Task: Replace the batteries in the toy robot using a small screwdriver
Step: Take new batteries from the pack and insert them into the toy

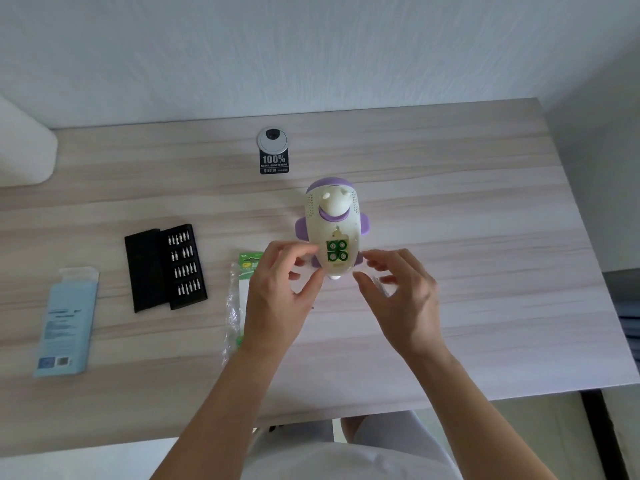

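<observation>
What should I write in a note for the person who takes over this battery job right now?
Left grip: fingers loosely curled at the toy robot's left edge; contact unclear.
Right grip: relaxed beside the toy, seemingly empty.
The toy lies on the table, compartment open, four green batteries inside.
Bit set open to the left; battery pack under the left wrist.
To do: refit the cover and screw; neither is visible.

A pale wood-grain desk [467, 209] stands pushed against a white, faintly textured wall [311, 46], in soft, even light. A round grey cable grommet [272, 139] sits near its far edge, with a black "100%" sticker [274, 163] just in front of it. A rounded white object [20, 147] lies at the desk's far left, and a dark desk leg [596, 434] shows at lower right.
</observation>
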The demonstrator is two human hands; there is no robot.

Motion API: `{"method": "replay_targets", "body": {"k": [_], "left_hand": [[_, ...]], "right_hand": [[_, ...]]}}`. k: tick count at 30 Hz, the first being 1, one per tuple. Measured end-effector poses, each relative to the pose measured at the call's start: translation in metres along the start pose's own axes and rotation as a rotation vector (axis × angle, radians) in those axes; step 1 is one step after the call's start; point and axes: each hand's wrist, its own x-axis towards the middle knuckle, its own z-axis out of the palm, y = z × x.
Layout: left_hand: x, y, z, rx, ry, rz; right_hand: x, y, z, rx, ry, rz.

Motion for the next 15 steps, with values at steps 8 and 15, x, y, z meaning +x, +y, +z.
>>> {"method": "replay_targets", "body": {"k": [8, 15], "left_hand": [[-0.032, -0.009, -0.029, 0.179, -0.084, 0.0], [-0.073, -0.015, -0.013, 0.244, -0.241, -0.089]], "right_hand": [[-0.021, 0.052, -0.064, -0.218, 0.046, 0.133], [-0.037, 0.093, -0.075, -0.186, -0.006, 0.467]]}}
